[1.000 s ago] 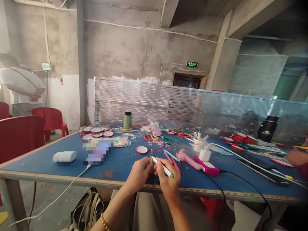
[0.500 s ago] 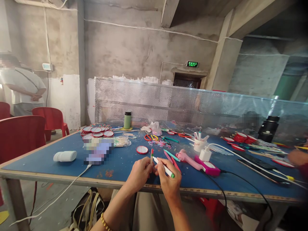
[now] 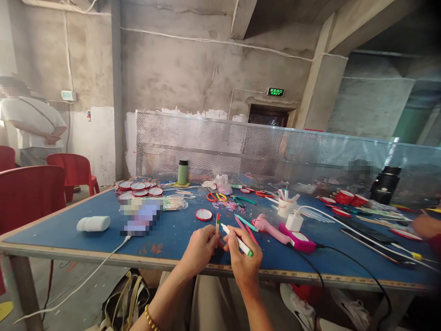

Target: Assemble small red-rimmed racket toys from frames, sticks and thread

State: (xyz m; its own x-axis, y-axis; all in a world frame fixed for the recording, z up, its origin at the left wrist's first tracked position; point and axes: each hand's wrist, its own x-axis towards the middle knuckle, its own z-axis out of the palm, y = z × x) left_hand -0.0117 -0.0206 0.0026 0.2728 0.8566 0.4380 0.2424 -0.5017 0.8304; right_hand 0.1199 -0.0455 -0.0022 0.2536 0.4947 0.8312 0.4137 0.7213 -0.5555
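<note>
My left hand (image 3: pixel 199 248) pinches a thin stick (image 3: pixel 217 222) with a red tip, held upright at the near edge of the blue table (image 3: pixel 69 230). My right hand (image 3: pixel 243 263) grips a white marker pen (image 3: pixel 237 240) with a green cap end, its tip pointed at the stick. Both hands are close together, almost touching. Loose coloured sticks (image 3: pixel 246 224) lie just beyond them.
A round red-rimmed piece (image 3: pixel 203 214), scissors (image 3: pixel 216 197), a white cup of pens (image 3: pixel 285 205), a pink tool (image 3: pixel 274 228), a charger and cable (image 3: pixel 294 221), a white bottle (image 3: pixel 93 223) and stacked red discs (image 3: pixel 139 187) lie about. A perforated metal screen (image 3: pixel 241 147) stands behind. Red chairs (image 3: pixel 31 193) and a person stand left.
The marker in my right hand has shifted slightly to the right. A shoe has come into view under the table at lower right. My hands stay where they were.
</note>
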